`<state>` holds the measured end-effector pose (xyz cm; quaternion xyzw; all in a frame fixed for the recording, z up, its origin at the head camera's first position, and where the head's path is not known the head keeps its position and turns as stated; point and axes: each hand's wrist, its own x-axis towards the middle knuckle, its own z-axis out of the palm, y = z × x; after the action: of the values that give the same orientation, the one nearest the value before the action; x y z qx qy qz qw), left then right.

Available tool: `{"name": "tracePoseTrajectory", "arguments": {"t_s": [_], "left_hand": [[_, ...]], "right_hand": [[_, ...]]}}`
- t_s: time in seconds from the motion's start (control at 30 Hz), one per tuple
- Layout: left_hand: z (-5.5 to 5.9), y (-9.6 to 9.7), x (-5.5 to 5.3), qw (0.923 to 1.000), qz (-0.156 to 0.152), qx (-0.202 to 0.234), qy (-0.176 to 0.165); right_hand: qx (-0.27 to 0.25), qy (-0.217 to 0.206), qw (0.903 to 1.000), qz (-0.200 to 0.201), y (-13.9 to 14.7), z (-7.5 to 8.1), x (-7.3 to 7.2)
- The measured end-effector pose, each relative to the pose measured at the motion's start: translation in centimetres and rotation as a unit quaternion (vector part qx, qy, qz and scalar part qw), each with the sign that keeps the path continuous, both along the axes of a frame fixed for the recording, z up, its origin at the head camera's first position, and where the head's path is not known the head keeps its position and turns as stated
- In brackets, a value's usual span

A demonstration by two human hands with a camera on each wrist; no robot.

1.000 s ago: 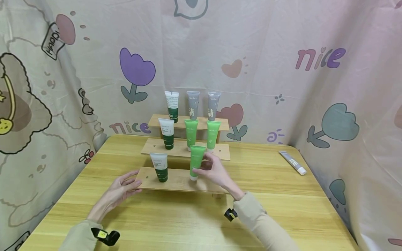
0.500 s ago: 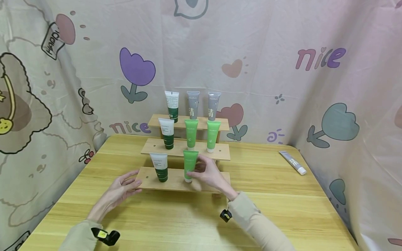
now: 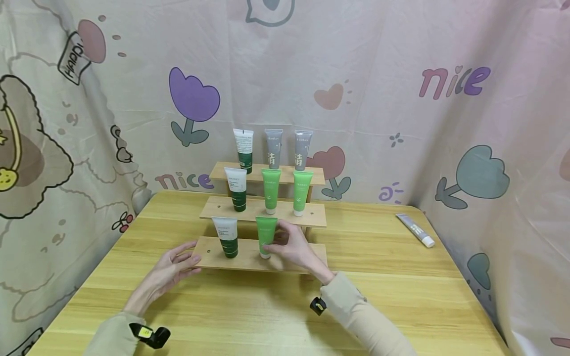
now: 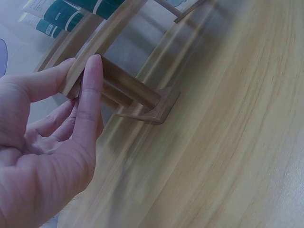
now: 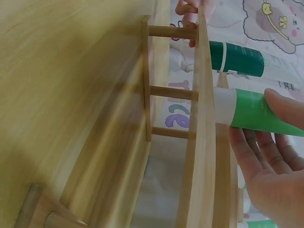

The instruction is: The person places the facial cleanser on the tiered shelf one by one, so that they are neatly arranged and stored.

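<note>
A three-tier wooden display rack [image 3: 249,263] holds upright squeeze tubes. My left hand [image 3: 171,269] pinches the left end of its lowest board between thumb and fingers, as the left wrist view shows. On that same board my right hand [image 3: 295,245] pinches a light green tube [image 3: 266,230], cap down; in the right wrist view the white cap [image 5: 224,106] meets the board. Left of it, with a gap between, stands a white and dark green tube [image 3: 227,238].
The middle tier bears a white-and-green tube [image 3: 237,190] and two light green tubes [image 3: 271,190]. On top stand another white-and-green tube [image 3: 244,151] and two grey tubes [image 3: 273,148]. A grey tube [image 3: 415,231] lies on the wooden table [image 3: 249,316] at right. Behind hangs a printed curtain [image 3: 369,44].
My right hand has shifted left along the lowest board with the light green tube, bringing it nearer the white-and-green one. The left hand has stayed in place on the rack.
</note>
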<state>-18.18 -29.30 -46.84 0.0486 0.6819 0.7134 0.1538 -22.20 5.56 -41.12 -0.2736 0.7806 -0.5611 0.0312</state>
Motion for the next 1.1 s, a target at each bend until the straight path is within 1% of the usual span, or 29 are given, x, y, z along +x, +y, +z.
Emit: {"name": "tracePoseTrajectory", "arguments": {"t_s": [0.2,0.47,0.9,1.1], "left_hand": [[-0.1,0.0,0.0,1.0,-0.001,0.005,0.003],[0.0,0.0,-0.1,1.0,0.004,-0.006,-0.005],[-0.1,-0.1,-0.1,0.9999,0.002,-0.01,-0.002],[-0.1,0.0,-0.1,1.0,0.003,-0.008,-0.002]], "right_hand": [[0.003,0.008,1.0,0.005,-0.1,-0.2,0.0],[-0.001,0.018,0.9998,0.009,-0.1,-0.3,-0.1],[-0.014,-0.007,0.9997,0.02,0.4,-0.1,0.0],[-0.041,-0.013,0.9984,0.035,1.4,-0.1,-0.1]]}}
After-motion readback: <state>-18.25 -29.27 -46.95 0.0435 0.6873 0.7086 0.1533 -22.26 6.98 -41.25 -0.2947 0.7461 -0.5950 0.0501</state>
